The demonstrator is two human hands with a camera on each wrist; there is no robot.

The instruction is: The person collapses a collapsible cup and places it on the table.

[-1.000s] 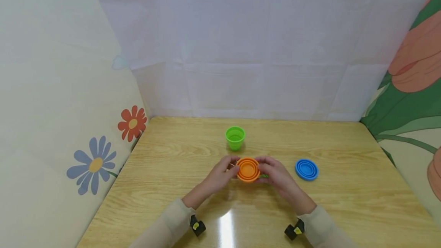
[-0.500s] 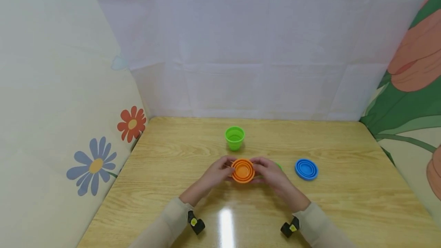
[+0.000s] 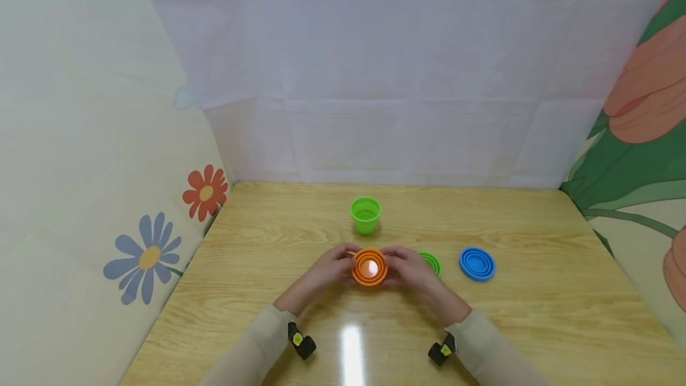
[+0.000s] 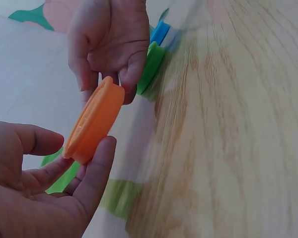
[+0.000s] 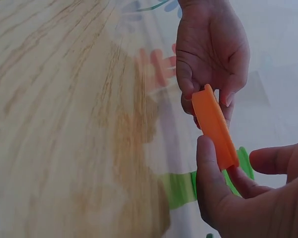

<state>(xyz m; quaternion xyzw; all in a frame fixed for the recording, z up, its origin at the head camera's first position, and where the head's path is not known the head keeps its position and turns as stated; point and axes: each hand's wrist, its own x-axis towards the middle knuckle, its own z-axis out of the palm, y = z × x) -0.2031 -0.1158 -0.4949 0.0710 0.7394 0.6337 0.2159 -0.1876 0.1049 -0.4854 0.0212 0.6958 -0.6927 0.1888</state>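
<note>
Both hands hold an orange collapsible cup (image 3: 370, 267), folded flat into a ringed disc, between them over the middle of the table. My left hand (image 3: 327, 271) grips its left edge and my right hand (image 3: 417, 274) its right edge. In the left wrist view, the orange cup (image 4: 97, 121) is raised off the wood and tilted, with fingers under its base. The right wrist view shows the same orange cup (image 5: 214, 128) from the other side. A flattened green collapsible cup (image 3: 433, 263) lies by the right hand, partly hidden behind it.
An expanded green cup (image 3: 365, 215) stands upright beyond the hands. Right of the flattened green cup lies a flattened blue cup (image 3: 477, 264). The wooden table (image 3: 257, 225) meets a white cloth (image 3: 343, 76) at its back edge, with flower-printed cloths at both sides.
Both hands have shifted left with the orange cup, still folded. The flattened green cup has come into view from behind the right hand. The expanded green and blue cups stay put.
</note>
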